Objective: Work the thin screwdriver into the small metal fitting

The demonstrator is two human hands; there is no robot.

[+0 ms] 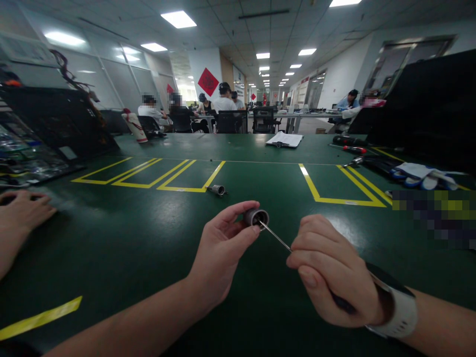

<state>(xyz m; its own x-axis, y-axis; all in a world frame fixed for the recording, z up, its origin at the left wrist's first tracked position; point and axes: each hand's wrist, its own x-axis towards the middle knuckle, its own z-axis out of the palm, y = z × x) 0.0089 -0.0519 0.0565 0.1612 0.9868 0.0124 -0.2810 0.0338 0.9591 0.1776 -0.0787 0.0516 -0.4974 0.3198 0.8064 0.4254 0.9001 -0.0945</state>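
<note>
Between thumb and fingers, my left hand pinches a short grey metal cylinder, its round open end turned to the right and toward me. My right hand is wrapped round the dark handle of a screwdriver. The thin shaft reaches left into the cylinder's opening; what the tip touches inside is hidden. A smaller cylindrical metal part lies on the green table beyond my left hand, touching neither hand.
Yellow tape marks outlines across the table. Another person's hand rests at the left edge. A clipboard with papers lies at the back. On the right are gloves and a red-handled screwdriver. People sit at desks beyond.
</note>
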